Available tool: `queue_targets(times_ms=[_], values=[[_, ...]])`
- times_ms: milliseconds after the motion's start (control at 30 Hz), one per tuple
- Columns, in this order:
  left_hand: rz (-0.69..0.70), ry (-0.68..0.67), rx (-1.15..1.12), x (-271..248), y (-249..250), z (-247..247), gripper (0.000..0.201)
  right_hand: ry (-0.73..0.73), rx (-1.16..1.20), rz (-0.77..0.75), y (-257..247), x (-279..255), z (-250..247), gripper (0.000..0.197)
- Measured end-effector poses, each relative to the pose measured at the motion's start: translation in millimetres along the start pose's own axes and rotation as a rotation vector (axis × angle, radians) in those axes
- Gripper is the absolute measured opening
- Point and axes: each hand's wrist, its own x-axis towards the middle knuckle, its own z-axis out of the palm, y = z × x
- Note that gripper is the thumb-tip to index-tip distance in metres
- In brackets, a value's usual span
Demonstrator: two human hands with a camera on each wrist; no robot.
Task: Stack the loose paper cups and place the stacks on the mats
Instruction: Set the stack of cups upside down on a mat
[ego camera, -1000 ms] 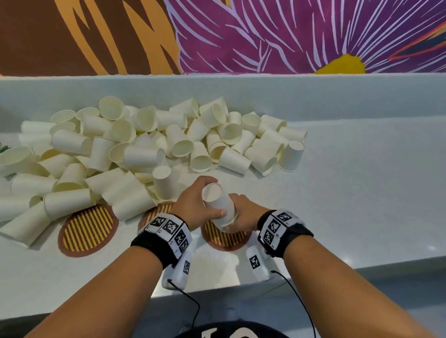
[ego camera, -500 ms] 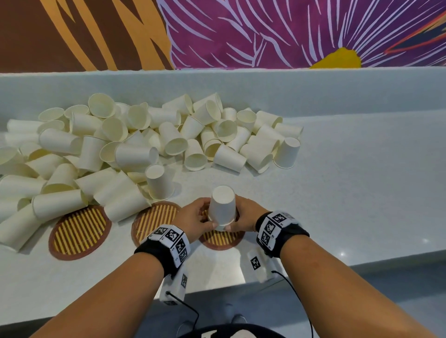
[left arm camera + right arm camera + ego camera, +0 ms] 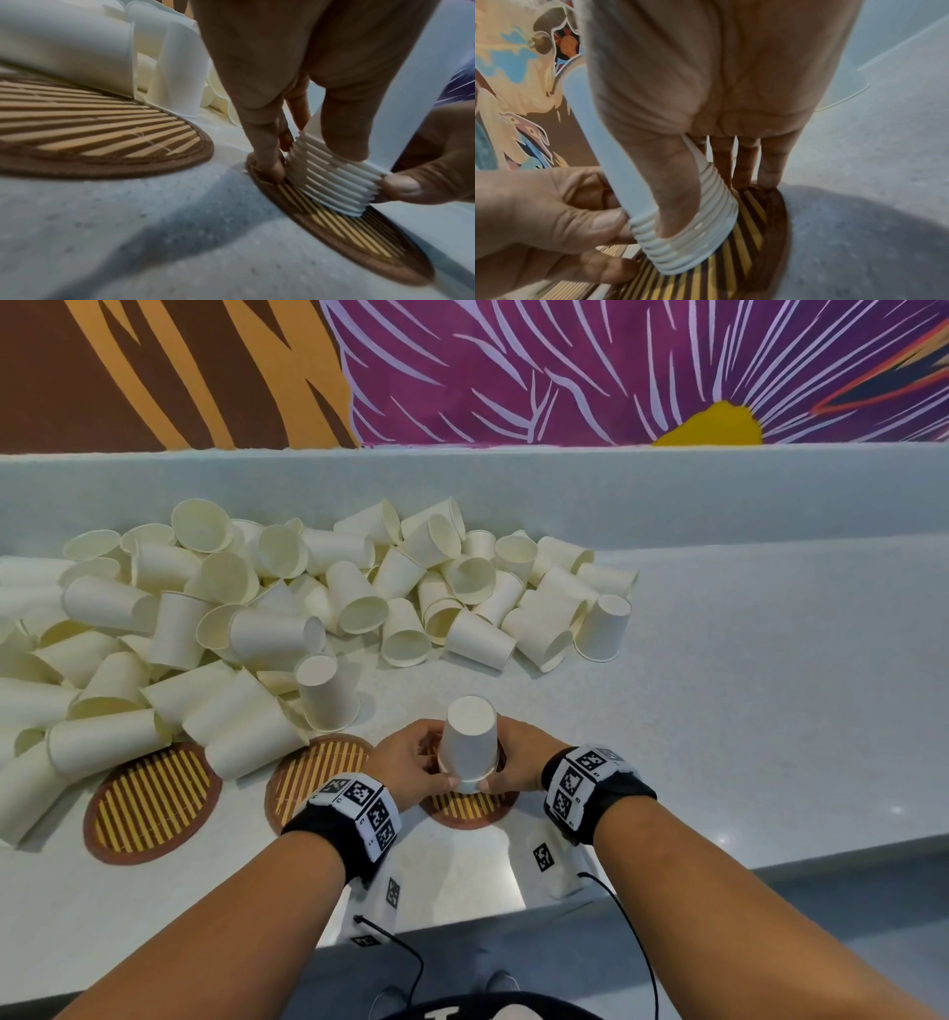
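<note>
A stack of white paper cups (image 3: 470,742) stands upside down on the rightmost round bamboo mat (image 3: 470,809). My left hand (image 3: 411,760) and right hand (image 3: 516,757) grip it from either side near its rims. In the left wrist view the stack's ribbed rims (image 3: 331,178) rest on the mat (image 3: 347,239), pinched between thumb and fingers. The right wrist view shows the thumb pressed on the stack's rims (image 3: 690,239) above the mat (image 3: 754,223). A large heap of loose cups (image 3: 287,613) lies behind and to the left.
Two more round mats sit to the left: a middle mat (image 3: 313,773) and a left mat (image 3: 149,806), each partly covered by fallen cups. One cup (image 3: 326,693) stands upside down just behind the middle mat. The grey counter (image 3: 744,711) stretches right; its front edge is close.
The stack went from tilted in both hands to upright, and came down onto the rightmost mat. Both hands slid down to its rim end.
</note>
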Motion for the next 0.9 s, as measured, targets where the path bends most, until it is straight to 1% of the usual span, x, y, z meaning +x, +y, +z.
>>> queue_targets(times_ms=[200,400,467,533,600,667,733,900], values=[[0.012,0.011,-0.056,8,6,5,0.066,-0.003,-0.013,0.029,3,2,-11,0.081],[0.002,0.007,-0.035,15,12,7,0.067,-0.035,0.004,0.022,7,5,-18,0.084],[0.0,-0.011,0.012,17,16,4,0.066,-0.05,0.005,0.014,6,5,-21,0.081],[-0.013,-0.034,0.029,20,20,1,0.067,-0.051,-0.002,0.039,7,6,-27,0.075],[-0.028,-0.031,0.014,25,24,-4,0.069,-0.02,-0.012,0.073,10,7,-36,0.07],[-0.039,0.012,0.01,31,27,-9,0.063,0.041,-0.005,0.091,15,8,-46,0.067],[-0.029,0.065,-0.012,37,31,-15,0.057,0.11,-0.01,0.087,18,11,-59,0.06],[-0.004,0.149,0.003,48,46,-34,0.048,0.268,-0.162,0.037,15,26,-92,0.04]])
